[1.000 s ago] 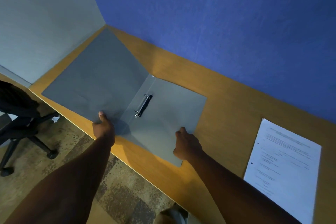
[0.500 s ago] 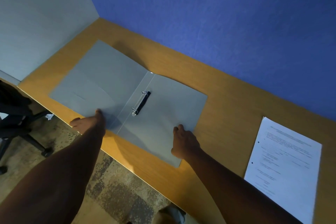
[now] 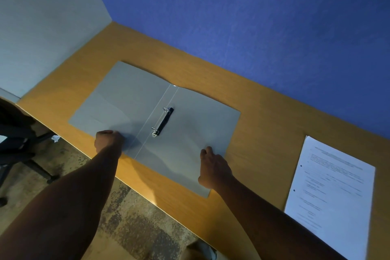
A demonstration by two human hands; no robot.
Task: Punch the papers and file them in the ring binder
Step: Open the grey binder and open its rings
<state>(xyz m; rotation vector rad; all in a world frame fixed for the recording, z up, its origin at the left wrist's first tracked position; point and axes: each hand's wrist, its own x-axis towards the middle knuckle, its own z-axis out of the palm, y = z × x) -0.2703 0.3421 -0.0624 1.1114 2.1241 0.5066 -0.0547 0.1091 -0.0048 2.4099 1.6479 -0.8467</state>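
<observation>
On the long wooden desk, the thin grey plastic ring binder lies open and flat. Its small black ring clip sits in the middle, pointing from near to far. The left hand rests on the near edge of the left cover with curled fingers. The right hand presses the right cover's near corner; its fingertips are hidden. The white printed papers with two punched holes lie well off to the right, so the right hand is nearer to them.

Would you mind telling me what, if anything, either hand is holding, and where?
Both hands rest on the open ring binder: left hand on its left flap's near edge, right hand on the right flap's near corner.
</observation>
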